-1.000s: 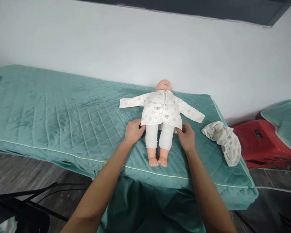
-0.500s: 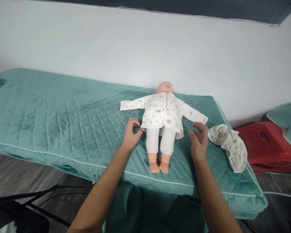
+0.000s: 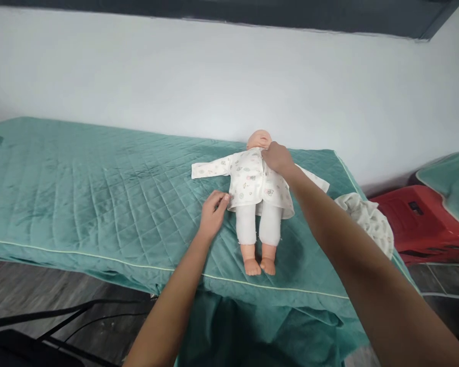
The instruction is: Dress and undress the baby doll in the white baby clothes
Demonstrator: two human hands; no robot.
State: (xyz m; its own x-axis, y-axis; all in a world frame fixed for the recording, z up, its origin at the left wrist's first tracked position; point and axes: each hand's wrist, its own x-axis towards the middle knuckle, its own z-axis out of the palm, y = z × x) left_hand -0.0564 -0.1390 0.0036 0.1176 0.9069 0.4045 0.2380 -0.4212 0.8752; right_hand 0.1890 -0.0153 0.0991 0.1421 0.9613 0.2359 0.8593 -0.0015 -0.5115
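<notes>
A baby doll (image 3: pixel 268 265) lies on its back on a green quilted bed, its feet towards me. It wears white trousers (image 3: pixel 246 224) and a white printed baby jacket (image 3: pixel 248 178), whose sleeves spread to both sides. My right hand (image 3: pixel 278 157) reaches over the doll's chest, with its fingers closed at the jacket's collar just below the chin; the fingertips are partly hidden. Beside the jacket's lower left edge rests my left hand (image 3: pixel 213 213), loosely curved, its thumb tip close to the hem. No hold on the cloth shows there.
A crumpled white patterned cloth (image 3: pixel 367 219) lies at the bed's right end, partly behind my right forearm. Past that end stands a red plastic stool or box (image 3: pixel 424 219). The green bed cover (image 3: pixel 99 193) stretches left, along a white wall (image 3: pixel 176 76). Black metal bars (image 3: pixel 61 311) are at lower left.
My right hand has moved up and left from beside the doll's right-hand sleeve to the jacket's collar. My left hand stays by the hem. The view has shifted slightly.
</notes>
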